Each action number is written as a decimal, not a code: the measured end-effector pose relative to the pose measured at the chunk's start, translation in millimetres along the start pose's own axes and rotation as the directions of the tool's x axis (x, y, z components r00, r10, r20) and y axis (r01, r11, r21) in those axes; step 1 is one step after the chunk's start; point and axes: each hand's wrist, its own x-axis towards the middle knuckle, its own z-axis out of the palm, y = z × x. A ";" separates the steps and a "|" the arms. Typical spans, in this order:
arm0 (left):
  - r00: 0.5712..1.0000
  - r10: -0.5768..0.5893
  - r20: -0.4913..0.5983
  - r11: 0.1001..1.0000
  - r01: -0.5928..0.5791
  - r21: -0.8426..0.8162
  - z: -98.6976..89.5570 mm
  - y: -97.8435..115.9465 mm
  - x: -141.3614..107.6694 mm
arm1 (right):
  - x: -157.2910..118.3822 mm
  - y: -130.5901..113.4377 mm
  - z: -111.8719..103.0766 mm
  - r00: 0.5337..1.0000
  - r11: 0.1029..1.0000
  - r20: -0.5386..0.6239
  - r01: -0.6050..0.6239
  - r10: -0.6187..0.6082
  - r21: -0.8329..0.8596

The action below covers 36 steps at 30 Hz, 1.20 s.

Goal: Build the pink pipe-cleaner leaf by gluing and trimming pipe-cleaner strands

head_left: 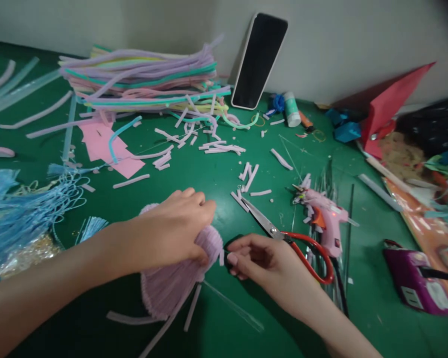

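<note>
The scissors point(274, 231) lay on a green table point(269, 328), blades parted slightly and pointing away from the person. To their left was a lilac fuzzy piece point(168, 293), made of fuzzy stems set side by side, with loose stem ends trailing from its near side. The left hand point(181, 219) held it from above, fingers bent together over its upper part and thumb pressed to its side. The right hand point(263, 258) was just on the near side of the scissors, its fingers curled and the thumb brought close to the fingertips; a short lilac strip point(221, 257) stood right beside them, and it could not be told whether they pinched it. Beyond the scissors' tips lay scattered cut bits point(251, 179), and farther beyond, a phone point(260, 59) leaned against the wall point(336, 44). A thick bundle of pastel stems point(142, 79) lay beyond the scissors to the left, with blue tassels point(33, 209) well to their left. Just to the scissors' right lay a pink glue gun point(332, 223), and well to their right a purple socket block point(414, 278).
</note>
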 end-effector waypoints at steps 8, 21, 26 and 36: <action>0.957 0.019 -0.290 0.999 -0.032 -0.039 -57.8 24.7 -13.5 | -27.2 -46.2 -21.6 0.903 0.772 -0.038 0.343 -0.427 -0.535; 0.423 0.659 -0.622 0.704 -0.056 0.708 -11.8 51.4 -77.4 | -67.8 -33.0 30.9 0.795 0.825 -0.442 0.534 -0.417 0.182; 0.333 0.697 -0.635 0.685 -0.044 0.728 12.3 49.0 -75.1 | -56.7 -32.5 42.1 0.892 0.776 -0.322 0.439 -0.317 0.452; 0.338 0.783 -0.522 0.572 -0.061 0.818 12.4 51.1 -68.2 | -48.7 -26.5 42.6 0.899 0.755 -0.358 0.414 -0.253 0.508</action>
